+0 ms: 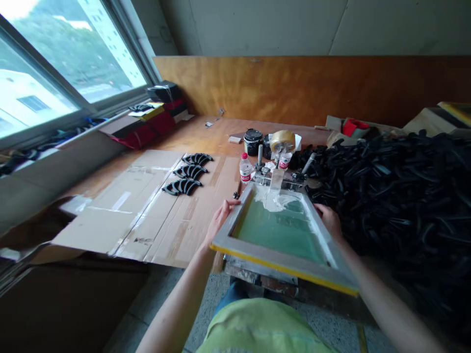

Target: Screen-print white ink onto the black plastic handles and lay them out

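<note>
A screen printing frame (287,267) with green mesh (279,225) tilts in front of me, its near edge yellow. White paste (275,200) is smeared across the mesh's far end, where a flat translucent blade (276,180) stands. My left hand (221,215) is closed on the frame's left side, thumb along the top. On the opposite side my right hand (329,219) grips the right bar, its fingers partly hidden. Beyond the frame is a metal clamp base (263,169) with upright rods.
Black curved pieces (397,196) are heaped at the right. More curved pieces (190,171) lie in three rows on flattened cardboard (147,211) at the left. A red-capped bottle (245,169), a black-lidded tub (253,142) and a tape roll (282,140) stand behind the frame.
</note>
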The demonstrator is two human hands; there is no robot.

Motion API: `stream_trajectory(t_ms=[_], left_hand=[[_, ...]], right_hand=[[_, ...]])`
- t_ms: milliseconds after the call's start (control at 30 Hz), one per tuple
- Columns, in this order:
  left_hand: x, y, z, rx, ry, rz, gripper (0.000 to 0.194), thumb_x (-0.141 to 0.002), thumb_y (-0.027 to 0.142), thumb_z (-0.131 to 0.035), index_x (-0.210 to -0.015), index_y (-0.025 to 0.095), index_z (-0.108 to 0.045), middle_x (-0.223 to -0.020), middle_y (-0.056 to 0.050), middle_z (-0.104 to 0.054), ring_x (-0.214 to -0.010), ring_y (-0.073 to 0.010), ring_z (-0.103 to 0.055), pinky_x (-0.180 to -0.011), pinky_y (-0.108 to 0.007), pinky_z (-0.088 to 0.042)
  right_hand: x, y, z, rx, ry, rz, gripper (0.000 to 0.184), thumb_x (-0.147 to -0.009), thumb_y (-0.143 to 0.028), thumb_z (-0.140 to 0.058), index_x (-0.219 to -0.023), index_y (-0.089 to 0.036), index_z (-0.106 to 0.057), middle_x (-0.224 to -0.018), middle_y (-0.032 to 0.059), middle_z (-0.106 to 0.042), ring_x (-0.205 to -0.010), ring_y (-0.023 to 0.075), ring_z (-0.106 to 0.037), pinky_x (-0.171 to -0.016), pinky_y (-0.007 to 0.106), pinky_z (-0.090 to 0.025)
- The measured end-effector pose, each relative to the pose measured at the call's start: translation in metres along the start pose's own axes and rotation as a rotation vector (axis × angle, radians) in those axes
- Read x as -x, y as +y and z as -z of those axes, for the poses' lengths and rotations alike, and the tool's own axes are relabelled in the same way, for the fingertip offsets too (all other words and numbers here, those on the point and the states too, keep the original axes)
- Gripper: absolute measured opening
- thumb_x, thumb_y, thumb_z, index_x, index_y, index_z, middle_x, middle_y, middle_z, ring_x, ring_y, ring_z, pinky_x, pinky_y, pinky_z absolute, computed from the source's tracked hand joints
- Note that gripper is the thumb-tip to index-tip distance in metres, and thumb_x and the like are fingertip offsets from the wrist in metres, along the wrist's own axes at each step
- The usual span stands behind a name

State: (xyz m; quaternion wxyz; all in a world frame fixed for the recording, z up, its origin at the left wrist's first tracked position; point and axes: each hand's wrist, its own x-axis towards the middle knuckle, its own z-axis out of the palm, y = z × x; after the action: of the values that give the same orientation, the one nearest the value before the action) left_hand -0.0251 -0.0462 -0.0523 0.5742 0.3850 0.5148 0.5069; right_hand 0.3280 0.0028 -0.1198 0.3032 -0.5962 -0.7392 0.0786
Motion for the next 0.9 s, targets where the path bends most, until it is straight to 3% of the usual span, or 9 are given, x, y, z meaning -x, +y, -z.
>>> stream_trajectory(t_ms=[67, 133, 200, 300, 433, 600, 700, 833, 900], left_hand=[[0.008, -0.028, 0.015, -0.094, -0.036, 0.121, 0.059, -0.076, 0.062, -0.060, -0.115, 0.018, -0.063, -0.080, -0.002, -0.066, -0.061, -0.0127, -0.058, -0.054, -0.022, -0.044], [0.010, -0.058, 0.024, -0.139, -0.060, 0.190, 0.071, -0.071, 0.057, -0.067, -0.131, 0.020, -0.053, -0.076, 0.000, -0.065, -0.059, -0.0121, -0.057, -0.053, -0.021, -0.042], [0.006, -0.085, 0.029, -0.179, -0.048, 0.198, 0.084, -0.070, 0.055, -0.068, -0.142, 0.020, -0.041, -0.073, 0.001, -0.063, -0.058, -0.0121, -0.055, -0.053, -0.022, -0.042], [-0.002, -0.109, 0.031, -0.248, -0.040, 0.156, 0.081, -0.074, 0.054, -0.064, -0.142, 0.018, -0.041, -0.072, 0.001, -0.060, -0.061, -0.0124, -0.054, -0.056, -0.022, -0.043], [-0.006, -0.118, 0.035, -0.294, -0.064, 0.153, 0.072, -0.078, 0.054, -0.060, -0.140, 0.020, -0.045, -0.079, -0.001, -0.064, -0.067, -0.0142, -0.057, -0.061, -0.024, -0.045], [-0.004, -0.121, 0.036, -0.283, -0.048, 0.139, 0.068, -0.079, 0.054, -0.060, -0.136, 0.019, -0.049, -0.088, -0.004, -0.066, -0.076, -0.0165, -0.060, -0.067, -0.026, -0.046], [-0.003, -0.120, 0.035, -0.286, -0.025, 0.128, 0.067, -0.078, 0.053, -0.061, -0.135, 0.019, -0.051, -0.089, -0.004, -0.067, -0.077, -0.0169, -0.061, -0.068, -0.026, -0.047], [-0.003, -0.117, 0.034, -0.258, -0.020, 0.123, 0.068, -0.077, 0.053, -0.061, -0.135, 0.018, -0.050, -0.084, -0.004, -0.067, -0.070, -0.0157, -0.060, -0.063, -0.025, -0.047], [-0.003, -0.115, 0.034, -0.249, -0.024, 0.123, 0.069, -0.077, 0.053, -0.061, -0.135, 0.018, -0.049, -0.082, -0.004, -0.067, -0.068, -0.0151, -0.060, -0.062, -0.025, -0.047]], right_hand=[[-0.024, -0.003, 0.005, -0.007, 0.098, 0.011, 0.032, -0.090, -0.027, -0.046, -0.117, -0.022, -0.063, -0.114, 0.0101, -0.065, -0.103, 0.0259, -0.062, -0.086, 0.043, -0.053], [-0.050, -0.026, -0.004, 0.007, 0.128, 0.116, 0.042, -0.086, -0.026, -0.055, -0.128, -0.019, -0.055, -0.131, 0.0122, -0.054, -0.115, 0.0262, -0.055, -0.094, 0.042, -0.049], [-0.073, -0.056, -0.022, 0.088, 0.037, 0.223, 0.053, -0.081, -0.022, -0.063, -0.132, -0.017, -0.050, -0.136, 0.0140, -0.047, -0.121, 0.0273, -0.049, -0.099, 0.041, -0.044], [-0.093, -0.087, -0.050, 0.232, -0.182, 0.219, 0.036, -0.080, -0.016, -0.064, -0.116, -0.015, -0.058, -0.113, 0.0134, -0.060, -0.108, 0.0264, -0.054, -0.090, 0.036, -0.046], [-0.075, -0.090, -0.063, 0.312, -0.338, 0.193, 0.011, -0.083, -0.014, -0.058, -0.092, -0.014, -0.062, -0.091, 0.0104, -0.065, -0.090, 0.0228, -0.057, -0.079, 0.032, -0.044], [-0.025, -0.081, -0.041, 0.129, -0.427, 0.517, 0.026, -0.076, 0.000, -0.046, -0.086, -0.017, -0.064, -0.085, 0.0068, -0.065, -0.088, 0.0200, -0.056, -0.075, 0.029, -0.041], [-0.024, -0.081, -0.031, 0.039, -0.511, 0.577, 0.026, -0.075, -0.003, -0.049, -0.084, -0.020, -0.066, -0.082, 0.0036, -0.065, -0.085, 0.0186, -0.057, -0.074, 0.028, -0.042], [-0.029, -0.080, -0.039, 0.068, -0.344, 0.449, 0.023, -0.081, -0.006, -0.049, -0.088, -0.018, -0.067, -0.086, 0.0058, -0.066, -0.088, 0.0203, -0.057, -0.076, 0.030, -0.043], [-0.019, -0.077, -0.043, 0.066, -0.288, 0.474, 0.027, -0.081, -0.004, -0.046, -0.094, -0.017, -0.067, -0.092, 0.0081, -0.066, -0.095, 0.0217, -0.056, -0.079, 0.031, -0.044]])
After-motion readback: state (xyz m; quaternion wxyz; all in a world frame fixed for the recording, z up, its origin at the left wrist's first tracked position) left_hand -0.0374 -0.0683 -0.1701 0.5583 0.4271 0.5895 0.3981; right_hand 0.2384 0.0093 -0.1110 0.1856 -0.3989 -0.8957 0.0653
